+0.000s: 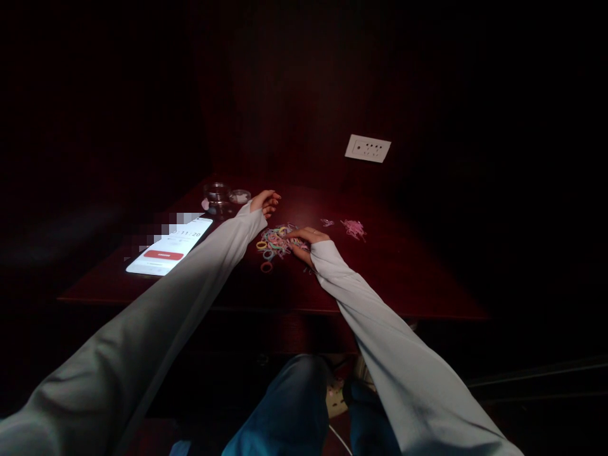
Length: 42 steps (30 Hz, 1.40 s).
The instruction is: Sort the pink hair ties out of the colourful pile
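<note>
On the dark red wooden table (403, 278), the right hand (306, 244) lies low with its fingers stretched leftward and loosely together, the fingertips (289, 235) touching the right edge of a heap of small pastel-coloured elastic loop bands (274, 242) that sits in the middle of the tabletop. The left hand (265, 202) hovers just behind and left of that heap, fingers curled inward and holding nothing that can be made out, near a small clear glass jar (217, 193). A separate little pile of pink bands (354, 228) lies to the right, well apart from both hands, and a lit white smartphone (168, 248) rests under the left sleeve.
</note>
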Each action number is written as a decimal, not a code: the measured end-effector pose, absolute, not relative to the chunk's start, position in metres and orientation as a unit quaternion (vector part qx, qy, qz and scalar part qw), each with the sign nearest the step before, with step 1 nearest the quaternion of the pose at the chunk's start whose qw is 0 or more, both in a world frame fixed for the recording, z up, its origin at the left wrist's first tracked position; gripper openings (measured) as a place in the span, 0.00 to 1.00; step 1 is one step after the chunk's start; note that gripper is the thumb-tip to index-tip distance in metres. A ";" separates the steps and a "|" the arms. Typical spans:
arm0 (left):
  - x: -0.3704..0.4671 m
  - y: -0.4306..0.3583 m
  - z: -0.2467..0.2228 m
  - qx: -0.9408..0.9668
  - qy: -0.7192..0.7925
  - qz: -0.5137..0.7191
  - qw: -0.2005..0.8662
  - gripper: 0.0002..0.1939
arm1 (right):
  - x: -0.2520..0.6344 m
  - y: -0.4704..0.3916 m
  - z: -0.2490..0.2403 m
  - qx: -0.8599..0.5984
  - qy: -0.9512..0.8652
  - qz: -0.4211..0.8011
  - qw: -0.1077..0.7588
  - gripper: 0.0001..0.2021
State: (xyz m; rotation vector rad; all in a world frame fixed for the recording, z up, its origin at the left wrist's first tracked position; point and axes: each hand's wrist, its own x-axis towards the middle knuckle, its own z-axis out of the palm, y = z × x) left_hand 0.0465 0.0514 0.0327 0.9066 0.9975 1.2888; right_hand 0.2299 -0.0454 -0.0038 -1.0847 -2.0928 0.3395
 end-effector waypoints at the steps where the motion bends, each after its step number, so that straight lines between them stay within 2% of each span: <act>1: 0.046 0.052 0.033 0.392 0.430 0.553 0.597 0.09 | 0.231 -0.046 -0.003 -0.426 -0.805 0.136 0.389 0.11; 7: 0.047 0.051 0.035 0.390 0.438 0.543 0.600 0.08 | 0.237 -0.044 0.002 -0.468 -0.703 0.190 0.501 0.16; 12: 0.048 0.050 0.035 0.384 0.438 0.548 0.601 0.08 | 0.237 -0.042 0.000 -0.461 -0.669 0.225 0.538 0.19; 17: 0.047 0.055 0.032 0.396 0.436 0.544 0.597 0.09 | 0.236 -0.043 0.000 -0.460 -0.696 0.208 0.511 0.18; 20: 0.046 0.056 0.031 0.403 0.431 0.544 0.597 0.09 | 0.236 -0.045 0.001 -0.451 -0.729 0.182 0.482 0.14; 23: 0.046 0.055 0.031 0.394 0.428 0.551 0.599 0.08 | 0.233 -0.050 0.005 -0.451 -0.770 0.116 0.436 0.11; 27: 0.047 0.053 0.035 0.379 0.427 0.557 0.603 0.08 | 0.218 -0.061 0.011 -0.457 -0.810 -0.001 0.367 0.12; 32: 0.049 0.051 0.037 0.382 0.427 0.558 0.600 0.09 | 0.198 -0.064 0.011 -0.461 -0.836 -0.048 0.294 0.11; 39: 0.049 0.051 0.040 0.388 0.443 0.537 0.604 0.09 | 0.195 -0.065 0.021 -0.507 -0.799 -0.066 0.316 0.13; 42: 0.048 0.052 0.039 0.401 0.440 0.538 0.596 0.10 | 0.186 -0.068 0.023 -0.506 -0.813 -0.049 0.283 0.17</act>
